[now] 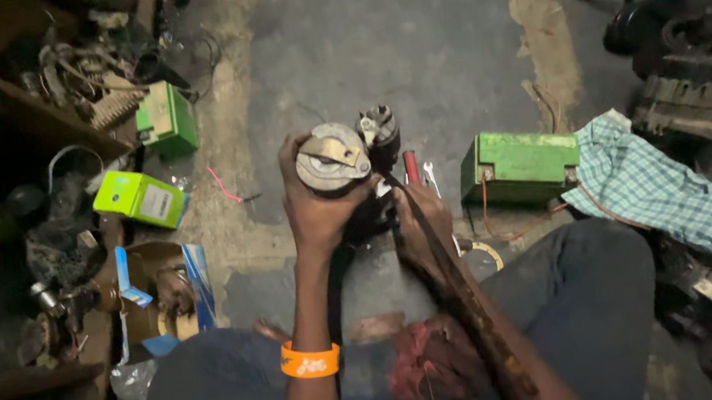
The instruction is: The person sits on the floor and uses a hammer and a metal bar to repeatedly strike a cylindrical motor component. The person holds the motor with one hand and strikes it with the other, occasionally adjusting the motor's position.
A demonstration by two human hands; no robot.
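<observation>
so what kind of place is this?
Probably a small motor or auto-electrical repair workshop, worked at floor level. The left hand grips a round metal motor part, a green battery with wires sits on the stained concrete floor, and metal scrap parts are piled beside it.

Motor part (332, 158) held above the floor (409, 42); battery (520, 166) to its right, cloth (686, 198) right of that

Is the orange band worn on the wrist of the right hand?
No, the orange wristband is on the left arm, whose left hand grips the round grey metal motor part.
</observation>
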